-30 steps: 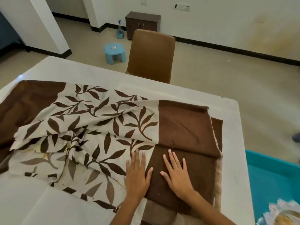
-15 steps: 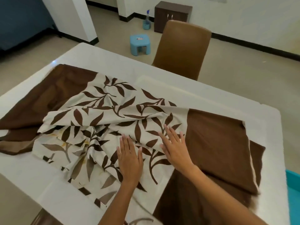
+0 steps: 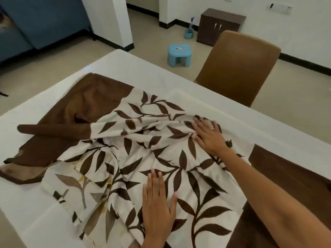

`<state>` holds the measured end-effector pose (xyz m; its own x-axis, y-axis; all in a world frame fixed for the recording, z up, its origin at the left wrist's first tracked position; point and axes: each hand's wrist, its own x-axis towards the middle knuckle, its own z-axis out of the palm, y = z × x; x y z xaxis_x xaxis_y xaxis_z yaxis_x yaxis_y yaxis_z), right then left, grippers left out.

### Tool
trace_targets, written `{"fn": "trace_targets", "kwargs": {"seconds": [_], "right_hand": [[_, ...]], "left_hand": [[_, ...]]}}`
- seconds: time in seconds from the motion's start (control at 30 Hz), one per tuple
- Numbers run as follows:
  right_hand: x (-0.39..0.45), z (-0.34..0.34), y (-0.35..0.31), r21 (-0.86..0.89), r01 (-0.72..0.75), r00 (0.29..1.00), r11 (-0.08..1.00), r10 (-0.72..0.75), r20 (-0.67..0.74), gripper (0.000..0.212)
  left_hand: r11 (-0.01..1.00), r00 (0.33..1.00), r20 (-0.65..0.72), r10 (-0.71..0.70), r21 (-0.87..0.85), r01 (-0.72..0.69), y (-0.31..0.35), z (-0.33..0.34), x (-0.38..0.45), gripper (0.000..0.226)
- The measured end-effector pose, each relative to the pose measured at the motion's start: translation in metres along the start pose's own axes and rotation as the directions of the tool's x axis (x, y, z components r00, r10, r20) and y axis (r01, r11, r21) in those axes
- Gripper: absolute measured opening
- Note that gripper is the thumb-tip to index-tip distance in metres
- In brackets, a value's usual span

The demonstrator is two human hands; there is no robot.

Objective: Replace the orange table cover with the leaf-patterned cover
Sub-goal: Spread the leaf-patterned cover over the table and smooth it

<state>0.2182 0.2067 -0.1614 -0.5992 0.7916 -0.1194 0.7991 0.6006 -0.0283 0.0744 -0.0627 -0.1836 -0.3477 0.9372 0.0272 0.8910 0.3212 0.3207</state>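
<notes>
The leaf-patterned cover (image 3: 136, 158), cream with brown leaves and plain brown end bands, lies rumpled and partly folded across the white table (image 3: 143, 72). My left hand (image 3: 158, 203) lies flat on the cover near the table's front edge, fingers straight. My right hand (image 3: 208, 136) presses flat on the bunched cloth farther back and to the right, fingers spread. A rolled brown fold of the cover sticks out to the left. No orange cover is in view.
A brown chair (image 3: 240, 67) stands at the table's far side. On the floor behind are a blue stool (image 3: 179, 54), a spray bottle (image 3: 189, 31) and a dark cabinet (image 3: 221, 25). A white pillar (image 3: 111, 20) and a blue sofa (image 3: 35, 24) stand at the left.
Both hands have slid leftward over the cloth, from the brown band onto the leaf pattern. My right hand has reached farther back. The view has swung left.
</notes>
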Motion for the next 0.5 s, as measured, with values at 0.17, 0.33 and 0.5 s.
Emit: {"fn": "trace_targets", "kwargs": {"seconds": [0.17,0.33,0.5], "right_hand": [[0.027,-0.023,0.037,-0.042,-0.438,0.894,0.898,0.44,0.083,0.061],[0.041,-0.052,-0.02,0.179,-0.333,0.871,0.926,0.375,-0.318,0.043],[0.082,-0.036,-0.083,0.133,0.117,0.99,0.984,-0.105,-0.089,0.073]], "left_hand": [[1.0,1.0,0.03,0.009,0.012,-0.009,-0.006,0.007,0.002,0.071],[1.0,0.988,-0.149,-0.031,-0.001,0.031,-0.018,-0.009,0.033,0.073],[0.987,0.971,-0.194,-0.138,0.053,0.151,-0.039,-0.033,0.127,0.068]]}}
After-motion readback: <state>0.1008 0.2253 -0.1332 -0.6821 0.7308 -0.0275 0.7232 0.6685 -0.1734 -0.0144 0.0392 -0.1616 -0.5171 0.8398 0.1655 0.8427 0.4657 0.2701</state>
